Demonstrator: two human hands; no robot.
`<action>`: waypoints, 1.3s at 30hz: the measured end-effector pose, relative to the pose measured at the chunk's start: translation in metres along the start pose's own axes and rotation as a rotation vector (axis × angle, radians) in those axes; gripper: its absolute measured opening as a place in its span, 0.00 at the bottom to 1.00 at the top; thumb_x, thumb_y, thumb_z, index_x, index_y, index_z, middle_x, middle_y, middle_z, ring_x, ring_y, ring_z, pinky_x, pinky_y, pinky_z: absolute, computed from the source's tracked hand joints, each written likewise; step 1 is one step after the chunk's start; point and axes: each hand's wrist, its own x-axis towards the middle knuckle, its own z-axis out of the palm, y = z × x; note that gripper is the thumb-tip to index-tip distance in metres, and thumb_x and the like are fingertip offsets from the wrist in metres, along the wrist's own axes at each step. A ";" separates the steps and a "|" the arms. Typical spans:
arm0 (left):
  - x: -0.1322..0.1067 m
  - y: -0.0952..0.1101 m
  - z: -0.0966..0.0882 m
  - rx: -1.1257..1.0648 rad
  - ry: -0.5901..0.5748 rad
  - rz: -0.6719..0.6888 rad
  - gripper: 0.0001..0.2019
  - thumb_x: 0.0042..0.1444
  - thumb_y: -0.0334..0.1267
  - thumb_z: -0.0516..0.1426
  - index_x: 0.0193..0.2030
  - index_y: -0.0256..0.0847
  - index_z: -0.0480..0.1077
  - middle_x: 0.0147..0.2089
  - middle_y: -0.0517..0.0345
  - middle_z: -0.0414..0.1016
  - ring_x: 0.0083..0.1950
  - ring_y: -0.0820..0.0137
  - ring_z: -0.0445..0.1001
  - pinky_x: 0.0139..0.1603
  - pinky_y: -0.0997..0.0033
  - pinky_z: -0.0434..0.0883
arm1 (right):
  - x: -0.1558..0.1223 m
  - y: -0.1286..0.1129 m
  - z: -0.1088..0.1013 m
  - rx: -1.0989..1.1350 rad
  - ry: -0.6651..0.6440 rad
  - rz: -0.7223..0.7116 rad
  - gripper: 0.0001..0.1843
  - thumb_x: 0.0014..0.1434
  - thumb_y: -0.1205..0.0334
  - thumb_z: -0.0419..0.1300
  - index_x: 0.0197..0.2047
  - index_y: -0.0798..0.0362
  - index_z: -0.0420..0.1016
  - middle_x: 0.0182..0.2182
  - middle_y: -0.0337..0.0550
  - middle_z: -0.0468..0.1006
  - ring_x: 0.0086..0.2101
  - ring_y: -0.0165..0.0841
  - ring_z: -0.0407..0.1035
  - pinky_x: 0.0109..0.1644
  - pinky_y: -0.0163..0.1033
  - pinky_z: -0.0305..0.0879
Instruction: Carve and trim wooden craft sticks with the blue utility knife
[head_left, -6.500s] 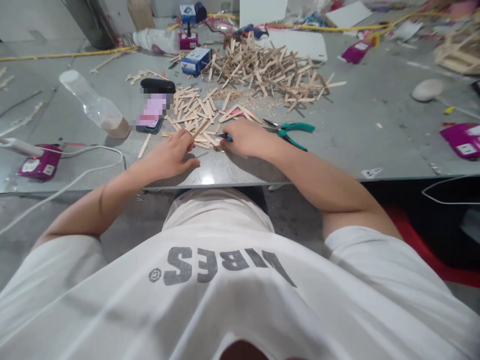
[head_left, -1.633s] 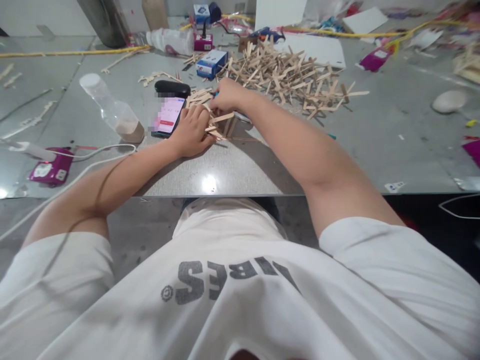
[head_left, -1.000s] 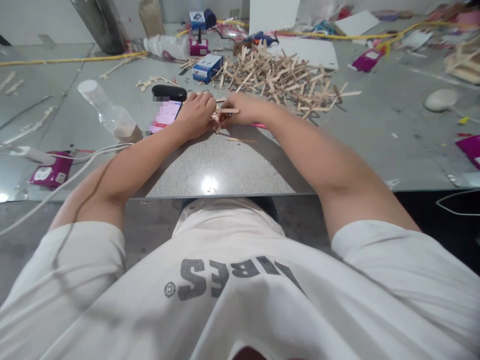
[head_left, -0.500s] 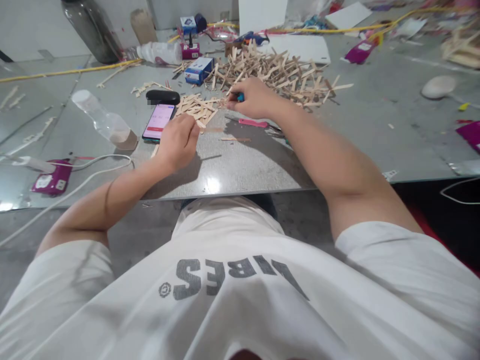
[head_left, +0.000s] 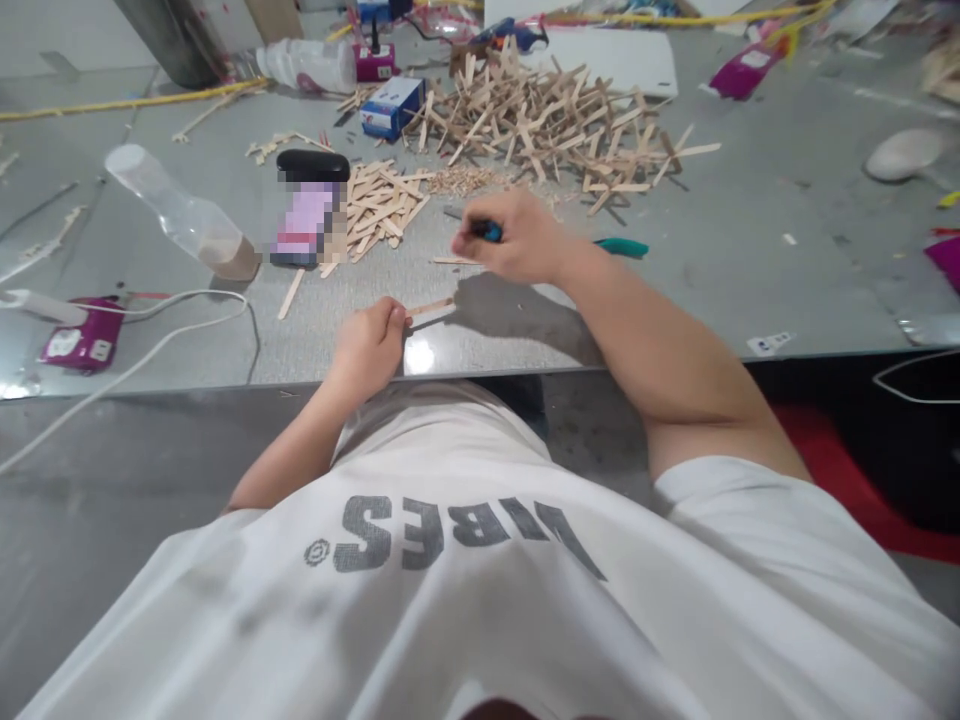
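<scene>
A grey worktop (head_left: 750, 250) spans the upper half of the frame, light glinting near its front edge. At top centre lies a tangled heap of wooden sticks (head_left: 517, 125), with fine wood chips (head_left: 465, 180) just below. Left of the chips is a smaller pile of flat sticks (head_left: 382, 205), near a phone (head_left: 304, 225). A clear bottle (head_left: 180, 215) is at left, a purple packet (head_left: 82, 335) farther down, a blue box (head_left: 392, 107) above the pile.

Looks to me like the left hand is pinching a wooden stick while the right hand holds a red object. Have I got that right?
Not quite: the colour is off. The head view shows a blue object in the right hand, not a red one. The left hand is indeed pinching a wooden stick.
</scene>
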 end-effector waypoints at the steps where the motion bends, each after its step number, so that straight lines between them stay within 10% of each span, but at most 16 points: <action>1: 0.000 -0.001 -0.001 -0.004 0.001 0.000 0.17 0.80 0.47 0.48 0.43 0.49 0.73 0.42 0.47 0.88 0.45 0.55 0.85 0.51 0.54 0.79 | 0.000 -0.001 0.003 -0.062 -0.072 -0.017 0.36 0.72 0.17 0.58 0.36 0.43 0.73 0.38 0.48 0.82 0.43 0.48 0.76 0.53 0.54 0.72; 5: -0.002 0.000 -0.004 0.036 -0.035 0.003 0.17 0.80 0.47 0.48 0.44 0.48 0.74 0.41 0.48 0.87 0.43 0.55 0.83 0.52 0.53 0.78 | -0.004 -0.008 0.019 -0.189 -0.299 -0.067 0.23 0.75 0.31 0.64 0.49 0.42 0.82 0.40 0.48 0.87 0.42 0.49 0.78 0.49 0.52 0.66; 10: -0.006 0.004 -0.004 0.019 -0.018 -0.017 0.18 0.81 0.45 0.47 0.44 0.46 0.75 0.40 0.50 0.86 0.42 0.58 0.81 0.52 0.56 0.76 | -0.008 -0.010 0.037 -0.200 -0.276 -0.224 0.16 0.74 0.45 0.66 0.58 0.43 0.83 0.47 0.49 0.91 0.43 0.47 0.79 0.47 0.49 0.65; 21: -0.005 0.006 -0.004 0.081 -0.074 0.019 0.16 0.81 0.44 0.50 0.51 0.44 0.79 0.47 0.46 0.88 0.48 0.55 0.84 0.58 0.53 0.76 | -0.007 -0.011 0.051 -0.264 -0.239 -0.421 0.15 0.77 0.53 0.60 0.42 0.50 0.84 0.36 0.46 0.87 0.37 0.40 0.76 0.45 0.46 0.62; 28: -0.009 -0.043 -0.061 0.297 0.360 -0.210 0.20 0.78 0.55 0.58 0.64 0.46 0.82 0.75 0.39 0.77 0.80 0.37 0.72 0.80 0.34 0.63 | -0.003 -0.006 0.052 -0.320 -0.280 -0.360 0.11 0.77 0.57 0.63 0.44 0.48 0.87 0.38 0.45 0.89 0.38 0.39 0.77 0.44 0.47 0.62; 33: -0.007 -0.063 -0.083 0.405 0.265 -0.255 0.10 0.72 0.39 0.57 0.45 0.44 0.80 0.58 0.42 0.85 0.68 0.43 0.80 0.74 0.40 0.71 | -0.001 -0.004 0.051 -0.292 -0.282 -0.382 0.14 0.80 0.56 0.61 0.46 0.47 0.88 0.42 0.45 0.91 0.41 0.40 0.79 0.46 0.46 0.65; 39: -0.004 -0.051 -0.076 0.490 0.111 -0.172 0.07 0.71 0.30 0.57 0.48 0.42 0.77 0.57 0.43 0.84 0.66 0.47 0.81 0.73 0.45 0.74 | 0.001 -0.004 0.050 -0.326 -0.302 -0.387 0.16 0.80 0.56 0.60 0.47 0.49 0.89 0.43 0.47 0.92 0.43 0.42 0.80 0.47 0.46 0.65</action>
